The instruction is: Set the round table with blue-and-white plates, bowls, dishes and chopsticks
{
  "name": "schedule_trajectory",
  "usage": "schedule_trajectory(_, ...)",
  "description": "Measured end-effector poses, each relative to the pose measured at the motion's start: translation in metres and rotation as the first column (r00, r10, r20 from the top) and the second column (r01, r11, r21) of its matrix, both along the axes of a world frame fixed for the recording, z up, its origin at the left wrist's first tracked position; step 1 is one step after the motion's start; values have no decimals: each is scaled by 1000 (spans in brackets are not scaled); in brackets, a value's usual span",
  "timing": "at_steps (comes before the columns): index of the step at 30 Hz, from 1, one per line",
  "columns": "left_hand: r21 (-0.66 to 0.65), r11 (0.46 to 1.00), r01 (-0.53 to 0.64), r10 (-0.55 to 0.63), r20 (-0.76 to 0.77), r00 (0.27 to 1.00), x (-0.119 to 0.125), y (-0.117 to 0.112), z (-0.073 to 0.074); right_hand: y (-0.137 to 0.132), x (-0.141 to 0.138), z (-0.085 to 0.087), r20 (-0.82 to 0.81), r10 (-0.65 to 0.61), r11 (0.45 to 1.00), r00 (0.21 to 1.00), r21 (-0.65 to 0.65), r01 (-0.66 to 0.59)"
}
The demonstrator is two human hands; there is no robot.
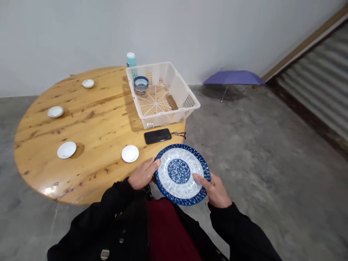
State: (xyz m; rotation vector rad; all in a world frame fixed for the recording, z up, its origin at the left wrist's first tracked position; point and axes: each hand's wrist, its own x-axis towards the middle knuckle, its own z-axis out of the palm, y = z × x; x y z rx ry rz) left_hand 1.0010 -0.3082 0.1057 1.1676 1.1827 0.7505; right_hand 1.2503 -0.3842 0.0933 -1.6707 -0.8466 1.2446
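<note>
Left hand (144,174) and right hand (216,191) grip the plate (179,172) at opposite sides, thumbs on top; it looks stiff, slick and breakable, best held by the rim.

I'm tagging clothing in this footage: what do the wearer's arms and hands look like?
The left sleeve and right sleeve are black and long, reaching about the wrists. The left hand and right hand are bare, without gloves.
</note>
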Motion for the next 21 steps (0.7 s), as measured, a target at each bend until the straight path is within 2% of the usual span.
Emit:
schedule_trajectory(2,7,996,85,-85,27,996,3,20,17,29,9,12,7,25,999,1000,25,-25)
schedule_trajectory(5,68,994,83,-87,60,994,10,52,42,76,20,32,-9,49,997,999,66,-49)
schedule_trajectory(8,57,991,118,-124,100,987,18,86,63,127,29,54,-20,88,990,996,110,-86)
schedule_trajectory(12,50,998,38,-43,100,994,30,137,83,201,41,79,32,136,974,990,178,-140)
schedule_trajectory(14,42,998,-40,36,92,995,37,166,91,242,46,85,75,177,959,981,210,-189)
schedule_trajectory(17,49,989,-142,139,56,989,47,210,97,307,49,86,99,268,930,958,232,-284)
schedule_trajectory(19,55,979,-194,193,29,981,52,240,95,348,46,81,82,319,919,944,216,-329)
schedule_trajectory(21,29,969,-244,244,1,970,56,268,87,385,40,73,62,346,922,936,164,-351)
